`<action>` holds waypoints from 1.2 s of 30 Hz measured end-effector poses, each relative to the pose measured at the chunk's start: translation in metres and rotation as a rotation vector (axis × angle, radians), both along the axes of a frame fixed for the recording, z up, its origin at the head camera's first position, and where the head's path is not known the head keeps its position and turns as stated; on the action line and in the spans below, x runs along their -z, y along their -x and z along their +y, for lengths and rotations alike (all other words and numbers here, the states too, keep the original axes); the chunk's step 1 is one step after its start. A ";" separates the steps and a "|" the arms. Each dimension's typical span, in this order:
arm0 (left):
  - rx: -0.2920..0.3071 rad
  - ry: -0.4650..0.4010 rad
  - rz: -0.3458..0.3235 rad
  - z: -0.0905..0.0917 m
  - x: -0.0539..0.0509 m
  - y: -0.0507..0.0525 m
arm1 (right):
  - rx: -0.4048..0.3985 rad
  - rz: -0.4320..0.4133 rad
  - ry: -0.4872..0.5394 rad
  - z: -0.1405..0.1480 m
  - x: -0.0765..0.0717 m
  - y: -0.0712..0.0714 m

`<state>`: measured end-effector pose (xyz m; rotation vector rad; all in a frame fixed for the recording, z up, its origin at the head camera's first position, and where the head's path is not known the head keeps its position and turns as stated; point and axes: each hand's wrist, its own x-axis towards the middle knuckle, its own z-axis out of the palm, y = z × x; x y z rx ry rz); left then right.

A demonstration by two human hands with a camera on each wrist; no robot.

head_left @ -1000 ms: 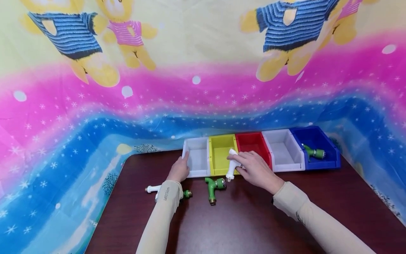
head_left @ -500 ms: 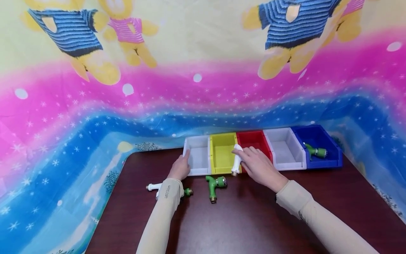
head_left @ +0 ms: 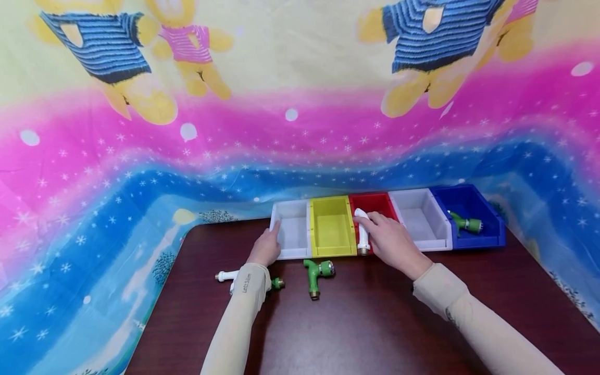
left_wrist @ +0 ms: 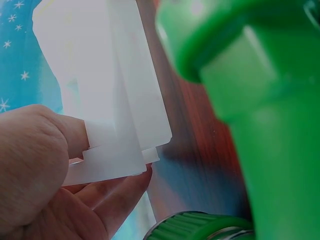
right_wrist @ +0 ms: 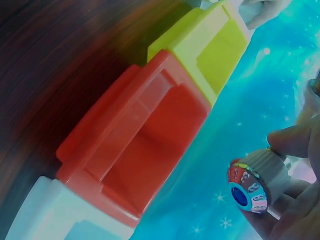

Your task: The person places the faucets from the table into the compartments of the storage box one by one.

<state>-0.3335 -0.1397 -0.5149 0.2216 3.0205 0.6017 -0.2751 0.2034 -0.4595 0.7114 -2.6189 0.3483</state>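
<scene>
My right hand grips a white tap by its body, held above the red bin with the threaded end down. In the right wrist view its ribbed knob shows a red and blue ring, beside the red bin's opening. My left hand holds the side wall of the leftmost white bin; the left wrist view shows thumb and fingers on either side of the wall. A green tap lies before the yellow bin. Another green tap is partly hidden by my left sleeve.
A white tap lies at the left, partly covered by the left sleeve. Right of the red bin stand a second white bin and a blue bin holding a green tap. A printed cloth hangs behind the table.
My right hand has carried the white tap rightward from the yellow bin to over the red bin, turning it more upright. The left hand keeps its hold on the white bin.
</scene>
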 end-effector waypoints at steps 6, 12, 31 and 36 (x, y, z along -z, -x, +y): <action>0.002 0.016 0.015 -0.003 0.000 -0.001 | 0.001 -0.022 0.030 0.008 0.000 0.004; -0.004 0.008 -0.002 -0.001 -0.002 -0.001 | 0.048 -0.070 0.047 0.019 -0.001 0.009; 0.001 -0.023 -0.012 0.000 -0.006 -0.003 | 0.162 -0.063 0.033 0.069 -0.002 0.024; 0.002 -0.029 -0.021 0.000 -0.008 -0.007 | 0.164 -0.069 0.037 0.081 0.000 0.028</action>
